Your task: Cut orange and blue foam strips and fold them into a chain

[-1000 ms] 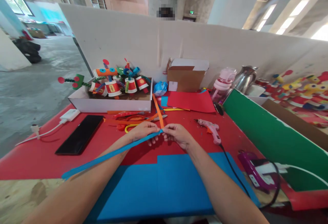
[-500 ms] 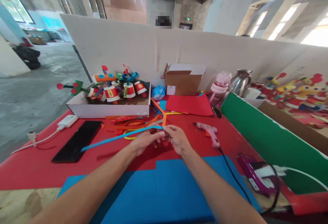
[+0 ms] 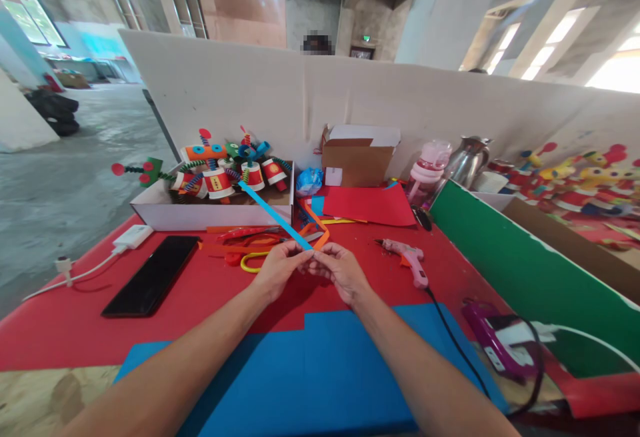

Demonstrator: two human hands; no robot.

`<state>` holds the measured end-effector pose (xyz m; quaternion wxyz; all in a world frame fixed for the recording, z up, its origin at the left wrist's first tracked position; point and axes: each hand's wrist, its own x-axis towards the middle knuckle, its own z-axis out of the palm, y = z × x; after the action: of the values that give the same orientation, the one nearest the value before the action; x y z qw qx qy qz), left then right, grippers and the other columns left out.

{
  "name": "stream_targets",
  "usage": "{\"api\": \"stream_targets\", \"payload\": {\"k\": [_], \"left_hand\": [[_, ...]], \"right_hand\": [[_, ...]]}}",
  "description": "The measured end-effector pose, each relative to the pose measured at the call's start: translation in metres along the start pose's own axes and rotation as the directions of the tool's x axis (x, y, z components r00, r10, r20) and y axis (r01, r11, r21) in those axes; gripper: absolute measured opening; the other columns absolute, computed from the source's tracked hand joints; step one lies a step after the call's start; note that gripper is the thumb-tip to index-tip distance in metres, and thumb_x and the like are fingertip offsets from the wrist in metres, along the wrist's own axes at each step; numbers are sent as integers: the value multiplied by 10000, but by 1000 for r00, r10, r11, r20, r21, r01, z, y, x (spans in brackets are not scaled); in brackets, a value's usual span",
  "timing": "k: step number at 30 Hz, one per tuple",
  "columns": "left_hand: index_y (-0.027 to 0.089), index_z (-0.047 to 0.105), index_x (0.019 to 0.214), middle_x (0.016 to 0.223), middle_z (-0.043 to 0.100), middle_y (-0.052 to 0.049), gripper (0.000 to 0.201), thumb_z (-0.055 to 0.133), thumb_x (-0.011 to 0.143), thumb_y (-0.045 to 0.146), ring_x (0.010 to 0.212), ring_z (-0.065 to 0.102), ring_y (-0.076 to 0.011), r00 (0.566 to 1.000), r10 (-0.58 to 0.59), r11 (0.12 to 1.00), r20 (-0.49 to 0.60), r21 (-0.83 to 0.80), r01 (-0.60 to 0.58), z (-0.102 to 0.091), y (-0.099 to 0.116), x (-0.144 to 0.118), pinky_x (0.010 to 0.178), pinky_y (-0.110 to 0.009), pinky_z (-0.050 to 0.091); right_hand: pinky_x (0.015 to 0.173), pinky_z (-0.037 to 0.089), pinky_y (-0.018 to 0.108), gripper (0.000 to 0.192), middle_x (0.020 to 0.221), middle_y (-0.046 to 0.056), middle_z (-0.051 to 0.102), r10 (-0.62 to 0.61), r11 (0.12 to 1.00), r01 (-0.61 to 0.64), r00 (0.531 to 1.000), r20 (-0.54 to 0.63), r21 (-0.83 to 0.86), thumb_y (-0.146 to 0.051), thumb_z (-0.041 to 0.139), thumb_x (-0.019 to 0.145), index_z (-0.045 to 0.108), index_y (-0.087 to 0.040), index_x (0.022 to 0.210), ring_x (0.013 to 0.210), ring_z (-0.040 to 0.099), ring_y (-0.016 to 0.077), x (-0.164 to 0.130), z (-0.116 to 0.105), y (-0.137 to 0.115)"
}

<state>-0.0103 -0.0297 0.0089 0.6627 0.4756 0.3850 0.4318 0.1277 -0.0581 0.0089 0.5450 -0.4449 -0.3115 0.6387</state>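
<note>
Both hands meet over the red surface [image 3: 75, 330]. The left hand [image 3: 280, 269] and right hand [image 3: 340, 270] each pinch the blue strip [image 3: 273, 216] and orange strip [image 3: 316, 222] where they cross. Keep each grip tight and fold flat, edges lined up.

Blue strip [image 3: 274, 216], orange strip [image 3: 316, 218]
</note>
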Motion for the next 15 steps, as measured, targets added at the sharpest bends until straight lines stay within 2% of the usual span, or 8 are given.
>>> {"api": "stream_targets", "payload": {"k": [5, 8, 11, 13, 15], "left_hand": [[149, 554, 616, 532, 544, 33, 287, 713, 636, 387, 508, 469, -77, 996, 92, 983, -17, 163, -88, 2, 2, -2, 529, -215, 380], [156, 546, 627, 513, 534, 43, 276, 707, 644, 380, 491, 476, -82, 997, 77, 963, 29, 255, -82, 3, 4, -3, 518, -215, 389], [156, 540, 634, 509, 539, 42, 277, 710, 646, 374, 476, 491, -84, 998, 46, 958, 43, 280, -56, 3, 5, -4, 502, -214, 396], [152, 538, 640, 513, 552, 33, 270, 706, 656, 363, 461, 500, -82, 998, 20, 962, 56, 270, -34, 3, 5, -4, 482, -209, 394], [151, 536, 652, 532, 577, 19, 263, 702, 660, 355, 458, 526, -87, 997, -20, 969, 73, 248, 1, 1, 5, -3, 455, -202, 393]], "right_hand": [[583, 510, 210, 351, 576, -18, 638, 23, 1000, -23, 1000, 18, -14, -383, 841, 498, 634, -156, 667, 531, 582, 78, 3, -4, -3], [510, 448, 169, 326, 558, -50, 595, 35, 998, -36, 999, 16, 45, -356, 828, 537, 667, -167, 749, 486, 515, 47, 6, -11, -12], [439, 367, 158, 299, 616, -58, 598, -105, 988, 109, 994, -40, 108, -300, 814, 563, 671, -195, 804, 459, 450, 29, 8, -18, -23], [425, 348, 174, 262, 689, -44, 621, -231, 964, 240, 969, -86, 116, -290, 786, 597, 672, -209, 818, 466, 434, 36, 9, -21, -30], [416, 342, 187, 238, 713, -29, 627, -285, 949, 299, 950, -130, 98, -311, 761, 628, 683, -208, 828, 469, 423, 45, 11, -23, -32]]}}
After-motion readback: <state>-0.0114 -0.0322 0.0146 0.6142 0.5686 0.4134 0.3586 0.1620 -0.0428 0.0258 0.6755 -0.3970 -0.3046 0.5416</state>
